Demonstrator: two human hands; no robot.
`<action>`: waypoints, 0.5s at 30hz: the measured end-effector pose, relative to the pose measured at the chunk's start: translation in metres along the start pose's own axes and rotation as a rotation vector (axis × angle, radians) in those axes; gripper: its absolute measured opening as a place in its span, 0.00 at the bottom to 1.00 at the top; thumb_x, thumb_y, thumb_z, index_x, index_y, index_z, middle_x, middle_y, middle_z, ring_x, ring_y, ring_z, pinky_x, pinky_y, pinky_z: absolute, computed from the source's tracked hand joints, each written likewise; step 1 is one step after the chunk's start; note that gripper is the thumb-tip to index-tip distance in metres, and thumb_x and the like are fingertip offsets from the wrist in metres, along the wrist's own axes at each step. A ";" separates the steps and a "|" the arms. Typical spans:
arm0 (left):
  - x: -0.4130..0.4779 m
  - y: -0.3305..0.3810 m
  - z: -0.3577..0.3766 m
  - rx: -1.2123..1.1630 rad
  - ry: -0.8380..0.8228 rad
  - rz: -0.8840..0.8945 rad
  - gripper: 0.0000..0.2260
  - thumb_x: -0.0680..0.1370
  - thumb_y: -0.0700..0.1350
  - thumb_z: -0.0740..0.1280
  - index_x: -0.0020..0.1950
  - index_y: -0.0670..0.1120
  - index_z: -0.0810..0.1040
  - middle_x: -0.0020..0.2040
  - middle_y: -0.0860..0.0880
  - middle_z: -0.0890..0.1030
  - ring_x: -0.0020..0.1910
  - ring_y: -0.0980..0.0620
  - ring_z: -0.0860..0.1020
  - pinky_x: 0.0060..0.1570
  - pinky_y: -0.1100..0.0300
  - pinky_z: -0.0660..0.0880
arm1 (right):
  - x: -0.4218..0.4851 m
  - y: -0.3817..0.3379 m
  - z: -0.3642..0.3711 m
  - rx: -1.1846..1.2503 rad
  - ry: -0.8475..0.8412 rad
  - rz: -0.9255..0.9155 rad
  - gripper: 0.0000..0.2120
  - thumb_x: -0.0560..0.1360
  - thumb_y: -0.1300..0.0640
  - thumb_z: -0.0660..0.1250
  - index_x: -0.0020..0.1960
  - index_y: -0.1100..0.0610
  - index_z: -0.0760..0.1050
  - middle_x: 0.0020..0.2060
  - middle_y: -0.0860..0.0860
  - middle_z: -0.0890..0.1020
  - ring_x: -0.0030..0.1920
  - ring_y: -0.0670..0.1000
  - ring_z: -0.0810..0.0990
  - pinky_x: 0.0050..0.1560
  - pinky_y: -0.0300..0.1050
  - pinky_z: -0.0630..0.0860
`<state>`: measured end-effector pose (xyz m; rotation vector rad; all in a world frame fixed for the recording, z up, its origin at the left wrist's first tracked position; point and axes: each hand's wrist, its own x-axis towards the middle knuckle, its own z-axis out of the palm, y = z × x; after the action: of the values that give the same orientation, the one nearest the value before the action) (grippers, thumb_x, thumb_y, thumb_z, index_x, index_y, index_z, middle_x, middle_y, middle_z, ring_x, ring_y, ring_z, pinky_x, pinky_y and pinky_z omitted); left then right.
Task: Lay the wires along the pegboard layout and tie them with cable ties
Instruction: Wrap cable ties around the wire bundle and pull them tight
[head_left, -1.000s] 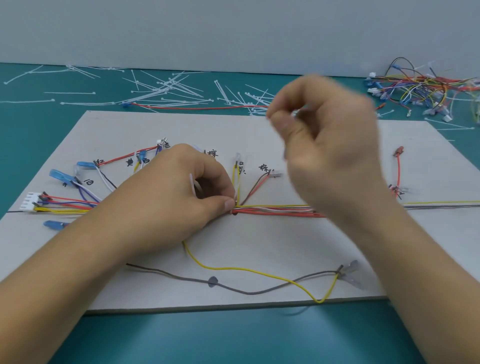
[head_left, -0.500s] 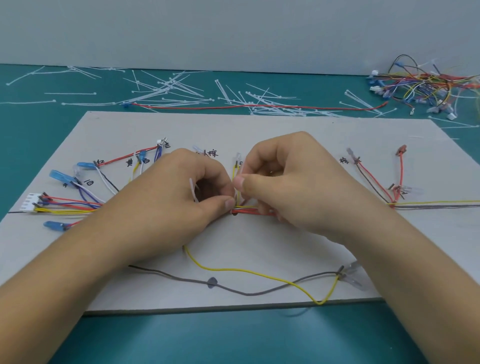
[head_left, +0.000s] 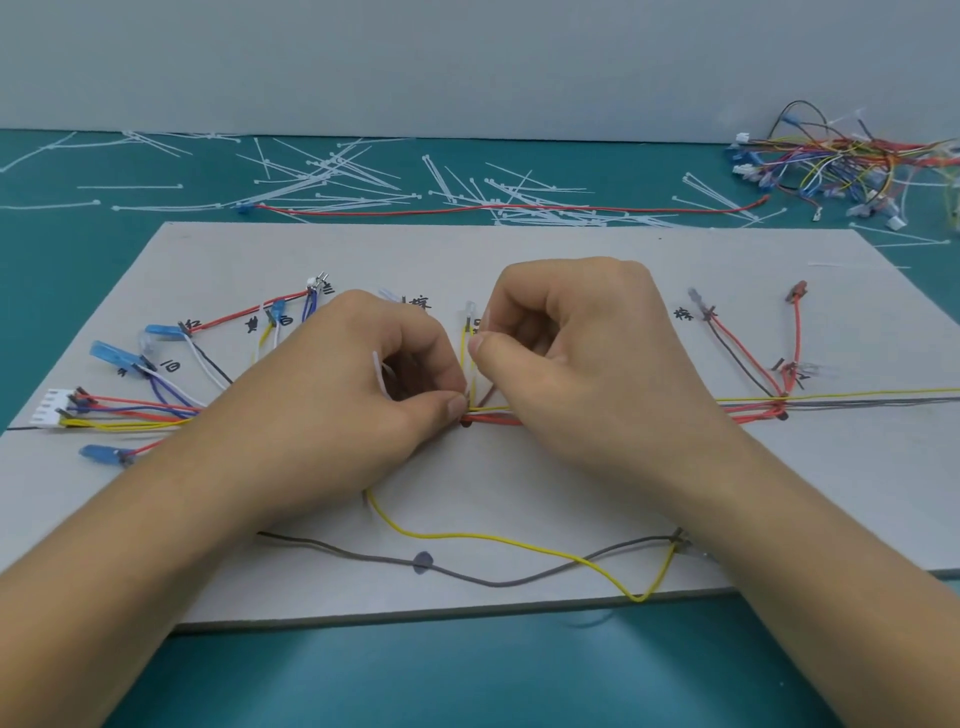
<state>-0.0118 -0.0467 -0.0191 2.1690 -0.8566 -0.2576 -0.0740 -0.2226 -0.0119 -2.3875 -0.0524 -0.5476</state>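
- Table (head_left: 467, 675), teal, lay nearest you, with the board (head_left: 519, 249) flat on it.
- Near the board's front edge a yellow wire (head_left: 498, 538) sagged in a loose loop and crossed a grey wire (head_left: 363, 558).
- Your left hand (head_left: 363, 395) had its fingers curled, and its thumb and fingertip pinched the bundle (head_left: 493, 418) at mid-board. A white tie (head_left: 378, 371) poked up from between those fingers.
- Your right hand (head_left: 587, 364) sat just beside the left, the thumbs close together. Its fingers were curled too, and thumb and forefinger pinched a thin pale strand (head_left: 470, 382) that rose from the bundle. Whether that strand was tie or wire, you could not tell from here.
- The bundle ran left to right across the board. At the left it ended in a white connector (head_left: 49, 410), with branches fanning out to blue terminals (head_left: 111, 353). At the right, red and grey branches rose from it.
- Beyond the board, loose ties (head_left: 332, 176) lay scattered on the table, with a red wire (head_left: 467, 210) lying among them.
- A wire pile (head_left: 841, 161) sat at the far right.
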 end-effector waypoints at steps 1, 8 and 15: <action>0.000 0.000 0.000 -0.001 -0.003 -0.003 0.04 0.73 0.45 0.74 0.38 0.51 0.84 0.35 0.53 0.84 0.31 0.57 0.78 0.33 0.68 0.72 | 0.000 0.000 0.000 -0.001 0.008 -0.006 0.06 0.70 0.63 0.71 0.34 0.57 0.79 0.26 0.48 0.78 0.31 0.49 0.75 0.32 0.42 0.70; -0.001 0.001 0.000 0.015 -0.011 -0.002 0.03 0.74 0.46 0.73 0.39 0.52 0.84 0.36 0.54 0.84 0.33 0.57 0.80 0.34 0.67 0.73 | -0.001 -0.001 0.001 0.065 0.019 0.004 0.07 0.68 0.64 0.71 0.33 0.57 0.78 0.25 0.48 0.77 0.29 0.47 0.74 0.30 0.37 0.67; -0.005 0.005 0.001 0.087 0.005 0.061 0.04 0.72 0.46 0.74 0.42 0.54 0.82 0.43 0.60 0.80 0.42 0.60 0.79 0.42 0.72 0.71 | 0.011 0.009 -0.040 0.071 -0.033 0.162 0.07 0.73 0.58 0.71 0.36 0.55 0.82 0.31 0.48 0.83 0.25 0.41 0.73 0.28 0.34 0.70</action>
<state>-0.0186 -0.0465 -0.0165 2.2188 -0.9448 -0.1874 -0.0777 -0.2559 0.0141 -2.3063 0.1049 -0.4229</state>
